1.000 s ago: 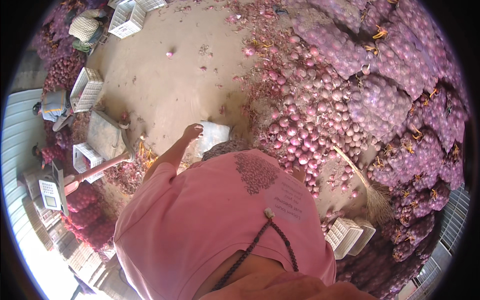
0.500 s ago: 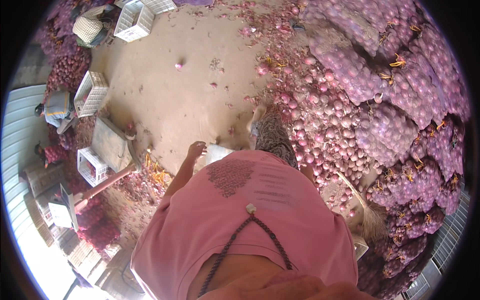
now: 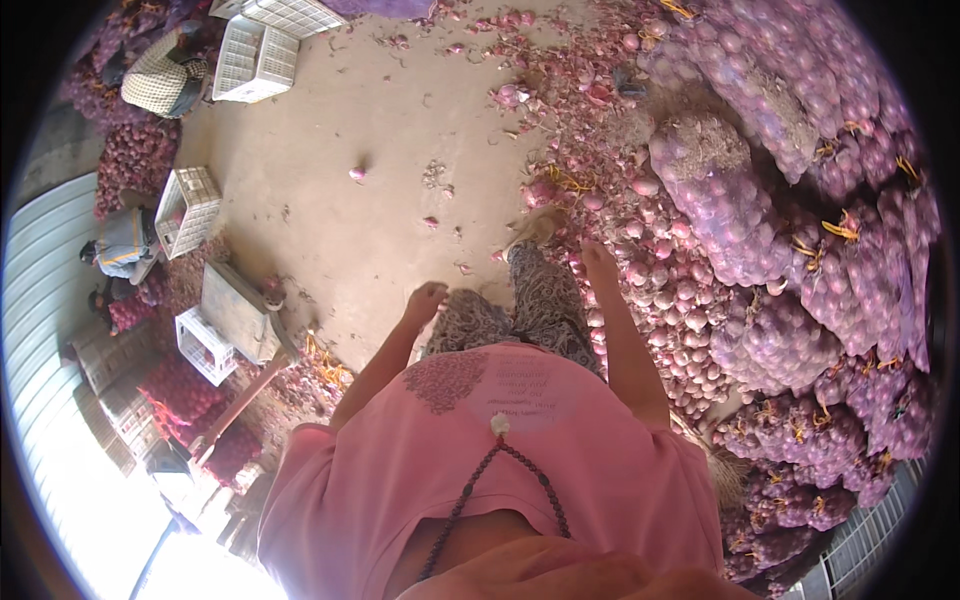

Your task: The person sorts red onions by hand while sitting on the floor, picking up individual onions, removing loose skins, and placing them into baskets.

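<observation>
My left hand (image 3: 427, 301) hangs over the bare floor to the left of my patterned trousers (image 3: 545, 290), fingers loosely bent and apart, with nothing seen in it. On the other side, my right hand (image 3: 599, 266) is held forward, fingers loosely extended, above the edge of a heap of loose red onions (image 3: 665, 290). It appears to hold nothing. One foot (image 3: 535, 228) is stepped forward beside the scattered onions and skins.
Filled purple mesh onion sacks (image 3: 775, 345) are piled along the right. At left stand a platform scale (image 3: 240, 312), white plastic crates (image 3: 188, 212) and people sitting by onions. A single onion (image 3: 357, 173) lies on the floor ahead.
My right arm has swung forward into view over the onions. My left hand has shifted slightly to the right, and the whole scene has turned a little as I step.
</observation>
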### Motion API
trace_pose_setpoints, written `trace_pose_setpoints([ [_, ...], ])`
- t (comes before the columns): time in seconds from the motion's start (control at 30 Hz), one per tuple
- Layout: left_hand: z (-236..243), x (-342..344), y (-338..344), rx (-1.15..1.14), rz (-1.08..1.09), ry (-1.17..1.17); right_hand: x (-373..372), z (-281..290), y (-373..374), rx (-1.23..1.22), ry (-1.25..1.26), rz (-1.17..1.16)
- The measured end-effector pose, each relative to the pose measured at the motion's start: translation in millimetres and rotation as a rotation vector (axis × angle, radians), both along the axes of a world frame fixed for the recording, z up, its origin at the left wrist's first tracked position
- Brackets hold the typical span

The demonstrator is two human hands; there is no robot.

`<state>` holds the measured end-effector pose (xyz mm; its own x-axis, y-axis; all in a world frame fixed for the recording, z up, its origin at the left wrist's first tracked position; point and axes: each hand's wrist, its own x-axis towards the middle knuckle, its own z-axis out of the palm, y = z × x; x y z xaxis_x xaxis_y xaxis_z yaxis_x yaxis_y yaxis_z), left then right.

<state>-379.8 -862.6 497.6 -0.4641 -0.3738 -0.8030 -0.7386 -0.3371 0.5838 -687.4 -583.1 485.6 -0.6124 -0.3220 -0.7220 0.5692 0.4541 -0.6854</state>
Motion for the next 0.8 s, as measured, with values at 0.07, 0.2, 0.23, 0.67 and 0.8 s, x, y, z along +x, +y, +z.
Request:
trace_pose_setpoints([
  [0.07, 1, -68, -24, -0.003, -0.081, -0.022, -33, 4, -32, -0.034, 0.038, 0.016],
  [0.2, -13, -183, -55, 0.012, -0.089, 0.119, -74, -15, -70, 0.052, 0.087, 0.034],
  [0.23, -19, -210, -62, 0.038, -0.1, 0.147, -83, -41, -64, 0.11, 0.122, 0.161],
  [0.67, -233, -392, -153, 0.773, 0.533, -0.304, -46, -276, -114, 0.264, -0.168, -0.388],
  [0.8, -271, -402, -190, 0.827, 0.689, -0.265, -92, -400, -214, 0.23, -0.175, -0.073],
])
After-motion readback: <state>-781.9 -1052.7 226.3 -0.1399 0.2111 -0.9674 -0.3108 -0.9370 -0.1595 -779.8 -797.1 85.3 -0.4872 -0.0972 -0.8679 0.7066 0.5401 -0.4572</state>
